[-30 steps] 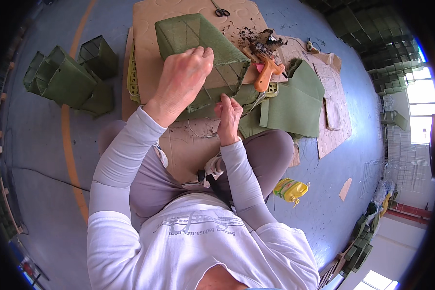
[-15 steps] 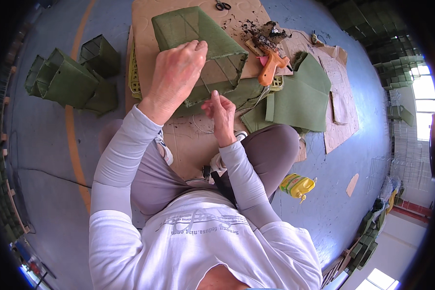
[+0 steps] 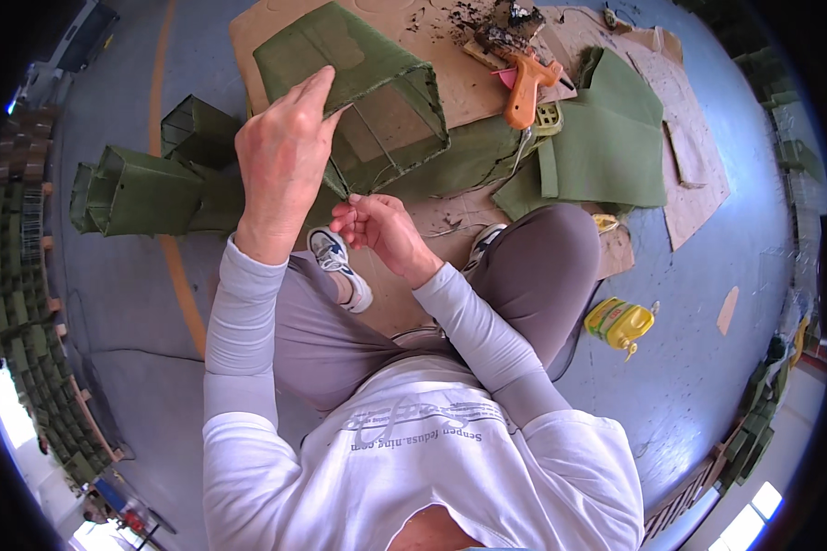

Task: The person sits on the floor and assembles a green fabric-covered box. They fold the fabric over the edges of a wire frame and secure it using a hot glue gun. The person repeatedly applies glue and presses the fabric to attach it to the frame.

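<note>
Just past the lap: left hand [image 3: 285,151] looks to have the box [image 3: 363,60] clamped by its rim, thumb against fingers; right hand [image 3: 384,230] has thumb and finger pinched on the rim's lower corner.
Box: tilted over the cardboard [image 3: 395,23], open end toward the lower right; can't tell if it's resting on anything. Probably light, soft green fabric over stiff thin ribs. Matte, so I doubt it's slippery. Edge looks frayed and might snag.
Best hold: rim corners, I'd say, where ribs meet; mid-panel would likely sag.
Cardboard: brown sheets, dark crumbs up top, glue gun [image 3: 524,87] and loose fabric [image 3: 606,147] to the right.
Floor [image 3: 689,294]: grey-blue, yellow jug [image 3: 620,321] right, more boxes [image 3: 147,193] left by an orange line [image 3: 182,289].
Room edges: green stacks [image 3: 28,303], bright windows.
</note>
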Available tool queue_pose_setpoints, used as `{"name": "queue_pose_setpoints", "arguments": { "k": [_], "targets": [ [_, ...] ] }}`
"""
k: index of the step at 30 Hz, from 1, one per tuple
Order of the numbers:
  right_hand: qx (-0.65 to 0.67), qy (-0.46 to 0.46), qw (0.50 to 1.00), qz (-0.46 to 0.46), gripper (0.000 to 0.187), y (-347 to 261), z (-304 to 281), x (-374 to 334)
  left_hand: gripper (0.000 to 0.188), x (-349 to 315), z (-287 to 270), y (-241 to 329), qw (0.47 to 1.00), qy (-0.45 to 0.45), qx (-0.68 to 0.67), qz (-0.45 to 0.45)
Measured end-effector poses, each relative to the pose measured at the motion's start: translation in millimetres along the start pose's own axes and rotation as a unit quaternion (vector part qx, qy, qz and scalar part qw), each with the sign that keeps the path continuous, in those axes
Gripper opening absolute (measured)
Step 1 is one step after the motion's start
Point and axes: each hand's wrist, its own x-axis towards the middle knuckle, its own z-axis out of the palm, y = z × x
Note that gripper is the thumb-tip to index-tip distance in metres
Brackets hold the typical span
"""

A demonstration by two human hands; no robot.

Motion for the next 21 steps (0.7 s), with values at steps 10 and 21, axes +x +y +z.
{"name": "queue_pose_setpoints", "arguments": {
  "k": [10, 21],
  "targets": [
    [0.078, 0.009, 0.997, 0.012, 0.021, 5, 8, 3, 0.034, -3, -7, -6, 0.999, 0.002, -0.008, -0.044],
    [-0.019, 0.021, 0.999, 0.029, 0.043, -18, 12, -11, 0.028, -8, -10, -16, 0.998, 0.030, 0.023, -0.052]
  ]
}}
